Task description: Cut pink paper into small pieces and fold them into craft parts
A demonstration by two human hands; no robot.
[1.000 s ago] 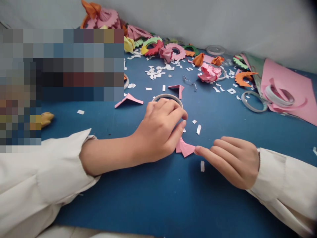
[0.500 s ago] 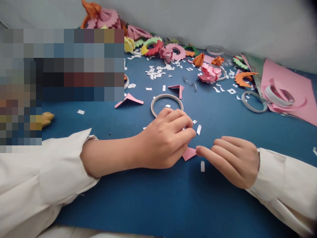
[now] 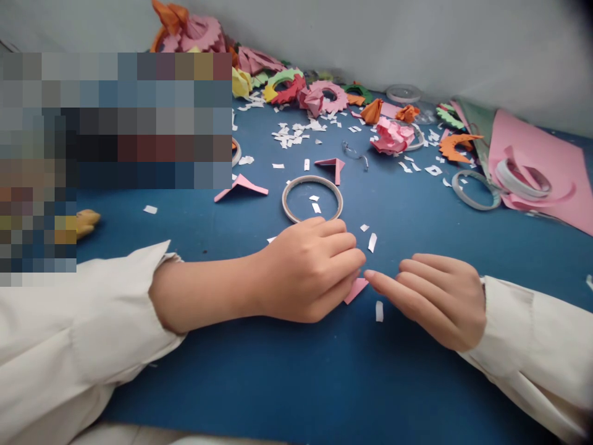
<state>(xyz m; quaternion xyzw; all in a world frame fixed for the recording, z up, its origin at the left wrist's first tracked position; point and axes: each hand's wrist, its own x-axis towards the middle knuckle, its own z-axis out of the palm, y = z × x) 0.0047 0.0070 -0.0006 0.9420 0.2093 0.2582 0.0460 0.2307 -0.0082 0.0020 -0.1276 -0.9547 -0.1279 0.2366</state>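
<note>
The left hand was curled over the pink paper on the counter; the right hand had one fingertip at its corner. Whether either gripped, I could not tell. Uneven pressing could crease it crookedly.

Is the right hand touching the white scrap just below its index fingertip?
Apart: the head view shows blue table between the right hand and scrap.

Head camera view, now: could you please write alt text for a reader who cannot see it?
The left hand curls over a pink paper piece on a blue table, partly hiding it, while the right hand points toward its corner. Behind are a pale ring, white scraps and colorful paper crafts.
</note>
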